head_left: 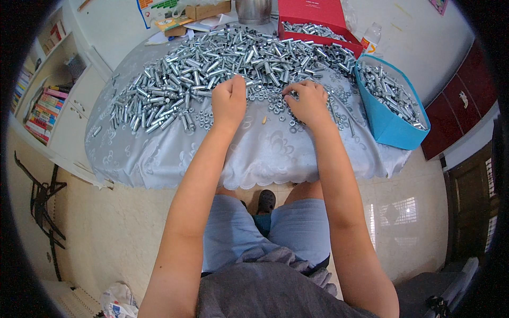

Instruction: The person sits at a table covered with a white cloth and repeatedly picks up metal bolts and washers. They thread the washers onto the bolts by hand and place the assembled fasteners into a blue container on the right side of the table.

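A large heap of silvery metal anchor bolts and sleeves (228, 58) covers the far half of the table. Loose hex nuts (278, 107) lie scattered along its near edge. My left hand (229, 103) is closed in a fist just in front of the heap; whatever it holds is hidden by the fingers. To its right, my right hand (309, 103) reaches down over the nuts, fingers bent and thumb apart from the forefinger. I see nothing between them. A small tan piece (264, 120) rests on the cloth between my hands.
A blue bin (395, 130) full of bolts stands at the table's right edge. Behind are an open red box (313, 13) with more metal parts, a plastic bottle (371, 38), a metal pot (253, 11) and a cardboard box (208, 10). A silvery cloth (270, 159) drapes the table.
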{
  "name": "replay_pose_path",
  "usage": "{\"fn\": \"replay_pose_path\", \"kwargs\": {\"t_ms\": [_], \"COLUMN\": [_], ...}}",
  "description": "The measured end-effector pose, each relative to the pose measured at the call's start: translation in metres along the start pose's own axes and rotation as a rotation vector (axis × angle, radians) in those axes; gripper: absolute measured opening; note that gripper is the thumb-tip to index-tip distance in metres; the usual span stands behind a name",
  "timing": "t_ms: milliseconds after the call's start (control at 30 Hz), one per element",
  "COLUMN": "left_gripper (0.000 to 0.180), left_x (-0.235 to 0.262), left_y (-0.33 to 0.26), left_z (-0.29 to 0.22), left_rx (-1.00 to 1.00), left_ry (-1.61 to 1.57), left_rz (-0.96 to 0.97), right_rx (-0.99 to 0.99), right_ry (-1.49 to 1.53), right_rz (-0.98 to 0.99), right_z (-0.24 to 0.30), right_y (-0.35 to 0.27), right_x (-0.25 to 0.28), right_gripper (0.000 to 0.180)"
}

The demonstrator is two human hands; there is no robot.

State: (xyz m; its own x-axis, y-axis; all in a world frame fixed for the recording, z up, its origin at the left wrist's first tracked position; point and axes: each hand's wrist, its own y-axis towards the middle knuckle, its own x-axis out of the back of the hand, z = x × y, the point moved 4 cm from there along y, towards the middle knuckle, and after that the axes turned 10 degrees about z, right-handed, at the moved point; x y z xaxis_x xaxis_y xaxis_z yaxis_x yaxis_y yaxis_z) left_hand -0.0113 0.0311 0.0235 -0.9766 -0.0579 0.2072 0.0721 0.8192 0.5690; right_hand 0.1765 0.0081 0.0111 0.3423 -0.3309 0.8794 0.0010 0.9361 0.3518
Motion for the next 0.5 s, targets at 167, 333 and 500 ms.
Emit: {"fn": "replay_pose_path", "kwargs": {"t_ms": [167,333,500], "left_gripper": [0.043,0.042,0.042], "left_x": [0.000,0.000,-0.004], "left_y": [-0.001,-0.001,-0.001], "left_z": [-0.003,-0.002,0.000], "left_rx": [0.018,0.023,0.088], "left_ry": [0.039,0.045,0.087], "left_rz": [0.029,0.032,0.130], "right_rx": [0.025,0.039,-0.007], "right_ry": [0.008,0.104,0.706], "right_rz": [-0.062,-0.131,-0.003], "right_z": [0.000,0.002,0.006], "right_y": [0.000,0.001,0.008], "right_x": [0.000,0.004,0.014], "right_gripper": [0.011,0.012,0.016]}}
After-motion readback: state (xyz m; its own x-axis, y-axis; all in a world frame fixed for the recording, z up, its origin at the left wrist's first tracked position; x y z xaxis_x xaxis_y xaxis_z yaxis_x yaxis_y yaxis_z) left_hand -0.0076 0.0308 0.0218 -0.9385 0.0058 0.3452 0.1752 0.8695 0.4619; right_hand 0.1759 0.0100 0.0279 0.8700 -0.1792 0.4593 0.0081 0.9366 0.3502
